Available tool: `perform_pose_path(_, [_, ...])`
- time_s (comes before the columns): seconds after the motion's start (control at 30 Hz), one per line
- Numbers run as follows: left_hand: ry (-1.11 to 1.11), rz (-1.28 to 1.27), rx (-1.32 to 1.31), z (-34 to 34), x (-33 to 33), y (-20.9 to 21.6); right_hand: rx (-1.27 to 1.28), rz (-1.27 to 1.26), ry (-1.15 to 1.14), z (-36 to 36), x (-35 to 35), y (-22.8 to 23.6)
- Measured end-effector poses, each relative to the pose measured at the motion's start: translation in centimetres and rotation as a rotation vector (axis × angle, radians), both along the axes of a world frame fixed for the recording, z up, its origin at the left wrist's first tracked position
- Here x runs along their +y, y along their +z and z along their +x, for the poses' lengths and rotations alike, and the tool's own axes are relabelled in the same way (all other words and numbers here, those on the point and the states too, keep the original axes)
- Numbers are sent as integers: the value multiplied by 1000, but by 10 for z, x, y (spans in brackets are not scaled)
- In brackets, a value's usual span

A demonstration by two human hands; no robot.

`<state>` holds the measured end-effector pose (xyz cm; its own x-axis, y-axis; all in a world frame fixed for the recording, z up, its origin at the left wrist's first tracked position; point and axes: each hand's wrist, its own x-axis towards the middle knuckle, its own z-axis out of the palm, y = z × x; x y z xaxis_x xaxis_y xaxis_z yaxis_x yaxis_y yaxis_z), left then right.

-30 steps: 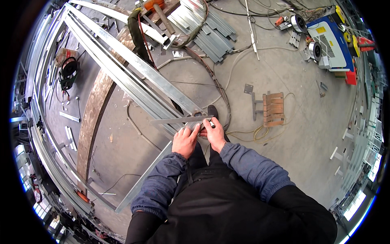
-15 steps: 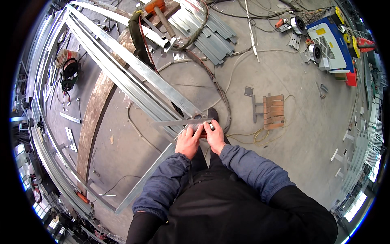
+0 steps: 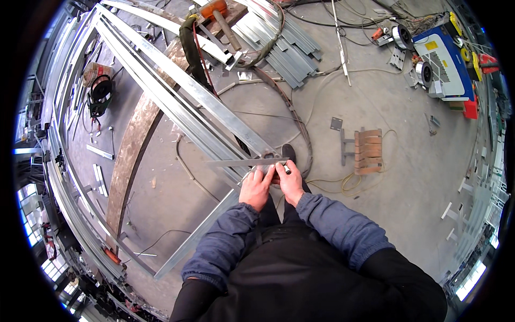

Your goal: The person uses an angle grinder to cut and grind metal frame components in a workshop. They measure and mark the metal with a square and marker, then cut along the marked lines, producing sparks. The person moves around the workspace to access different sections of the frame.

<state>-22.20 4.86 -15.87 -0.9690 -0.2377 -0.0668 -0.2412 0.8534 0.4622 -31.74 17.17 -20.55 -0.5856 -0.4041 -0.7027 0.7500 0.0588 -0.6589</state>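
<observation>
My left hand [image 3: 256, 189] holds a metal square with a thin straight blade [image 3: 236, 162] across the ends of the galvanized steel profiles [image 3: 188, 121]. Its index finger points along the square, close to my other hand. In my right hand [image 3: 290, 181] is a marker pen [image 3: 288, 171] with a black end, pinched between thumb and fingers beside the blade. The pen's tip is hidden by my fingers. Both hands almost touch over the corner of the steel frame, just above my dark shoe [image 3: 289, 152].
A rusty curved beam [image 3: 129, 155] lies under the profiles. An orange-headed hammer [image 3: 221, 19] and stacked metal strips [image 3: 281, 48] are at the back. Cables [image 3: 292, 110] cross the floor. To the right are a slatted copper-coloured piece [image 3: 368, 152] and a blue-white machine [image 3: 441, 64].
The whole view has shifted slightly right and down. My hands keep nearly the same grip on the square and the marker pen.
</observation>
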Motion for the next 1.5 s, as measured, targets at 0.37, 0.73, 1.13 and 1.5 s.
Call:
perform_pose_path(0.37, [40,10,-43,-1,3,2,58,106,96,-10,10,9])
perform_pose_path(0.73, [58,9,-64,2,5,9,329,82,186,-93,43,63])
perform_pose_path(1.13, [91,-11,-69,6,8,7,604,90,846,-130,-38,71])
perform_pose_path(1.5, [132,11,-71,8,9,10,715,162,1085,-135,-67,85])
